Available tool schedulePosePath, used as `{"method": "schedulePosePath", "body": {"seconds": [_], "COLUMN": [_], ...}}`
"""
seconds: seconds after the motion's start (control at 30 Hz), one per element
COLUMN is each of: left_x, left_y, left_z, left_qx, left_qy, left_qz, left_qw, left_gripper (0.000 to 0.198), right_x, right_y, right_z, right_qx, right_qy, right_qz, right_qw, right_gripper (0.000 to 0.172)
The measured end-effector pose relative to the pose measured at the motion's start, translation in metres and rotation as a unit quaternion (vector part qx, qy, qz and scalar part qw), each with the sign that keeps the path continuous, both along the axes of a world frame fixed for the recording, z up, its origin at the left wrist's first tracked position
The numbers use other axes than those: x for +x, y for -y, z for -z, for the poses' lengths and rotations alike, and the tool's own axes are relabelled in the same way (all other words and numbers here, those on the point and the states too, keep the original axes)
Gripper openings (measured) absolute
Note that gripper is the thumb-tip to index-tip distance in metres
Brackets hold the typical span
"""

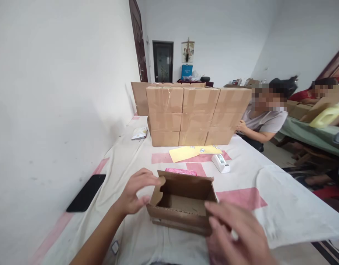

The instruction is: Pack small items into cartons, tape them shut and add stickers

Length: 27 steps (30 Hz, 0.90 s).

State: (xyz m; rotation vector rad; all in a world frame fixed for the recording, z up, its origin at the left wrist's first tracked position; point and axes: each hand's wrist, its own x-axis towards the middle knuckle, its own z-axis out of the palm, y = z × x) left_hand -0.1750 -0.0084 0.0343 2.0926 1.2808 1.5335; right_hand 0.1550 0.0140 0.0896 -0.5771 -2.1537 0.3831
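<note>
Table [255, 176]: open box [183, 206] at near centre, packet [180, 171] just behind it, envelope [195, 152] farther back with device [220, 163] to its right, 3-tier carton stack [197, 116] behind those, phone [86, 192] at left edge.

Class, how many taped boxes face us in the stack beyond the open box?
9 taped boxes: three in the top row, three in the middle, three at the bottom; others may be hidden behind.

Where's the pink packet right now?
In the head view, the pink packet lies centre, just behind the open box, between it and the yellow envelope.
</note>
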Motion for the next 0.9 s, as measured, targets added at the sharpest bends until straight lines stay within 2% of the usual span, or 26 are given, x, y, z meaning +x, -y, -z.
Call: {"method": "schedulePosePath", "body": {"seconds": [0.07, 0.13, 0.2, 0.27, 0.37, 0.43, 0.5, 0.57, 0.67, 0.73, 0.8, 0.83, 0.9], "left_x": [0.013, 0.022, 0.025, 0.022, 0.015, 0.014, 0.016, 0.020, 0.030, 0.039, 0.050, 0.055, 0.063], "left_y": [0.011, 0.013, 0.013, 0.015, 0.022, 0.026, 0.030, 0.032, 0.032, 0.034, 0.039, 0.043, 0.053], "left_z": [-0.012, -0.014, -0.007, 0.006, 0.028, 0.042, 0.053, 0.064, 0.079, 0.089, 0.100, 0.104, 0.106], "left_qx": [-0.017, -0.019, 0.008, 0.049, 0.091, 0.105, 0.114, 0.118, 0.113, 0.101, 0.083, 0.069, 0.031], "left_qy": [-0.168, -0.249, -0.229, -0.157, -0.043, 0.001, 0.042, 0.086, 0.160, 0.206, 0.244, 0.260, 0.257], "left_qz": [0.066, 0.086, 0.065, 0.017, -0.051, -0.072, -0.086, -0.103, -0.144, -0.180, -0.211, -0.225, -0.265], "left_qw": [0.983, 0.964, 0.971, 0.986, 0.994, 0.992, 0.989, 0.984, 0.970, 0.956, 0.943, 0.937, 0.929], "left_gripper": [0.056, 0.054, 0.045, 0.037, 0.035, 0.035, 0.037, 0.038, 0.033, 0.024, 0.015, 0.013, 0.015], "right_x": [0.005, 0.002, -0.001, 0.001, 0.016, 0.028, 0.036, 0.037, 0.029, 0.020, 0.014, 0.013, 0.015], "right_y": [-0.031, -0.054, -0.067, -0.069, -0.065, -0.061, -0.056, -0.052, -0.048, -0.047, -0.045, -0.044, -0.044], "right_z": [-0.017, -0.028, -0.032, -0.027, -0.001, 0.027, 0.059, 0.088, 0.116, 0.124, 0.127, 0.126, 0.123], "right_qx": [0.000, -0.025, -0.038, -0.044, -0.070, -0.103, -0.147, -0.199, -0.320, -0.413, -0.475, -0.489, -0.488], "right_qy": [0.119, 0.217, 0.264, 0.254, 0.154, 0.046, -0.092, -0.245, -0.416, -0.475, -0.506, -0.517, -0.533], "right_qz": [-0.062, -0.101, -0.107, -0.089, -0.056, -0.009, 0.065, 0.126, 0.156, 0.152, 0.145, 0.144, 0.144], "right_qw": [0.991, 0.971, 0.958, 0.962, 0.984, 0.994, 0.983, 0.941, 0.837, 0.762, 0.705, 0.688, 0.676], "right_gripper": [0.031, 0.028, 0.028, 0.024, 0.016, 0.012, 0.010, 0.007, 0.011, 0.018, 0.025, 0.028, 0.033]}}
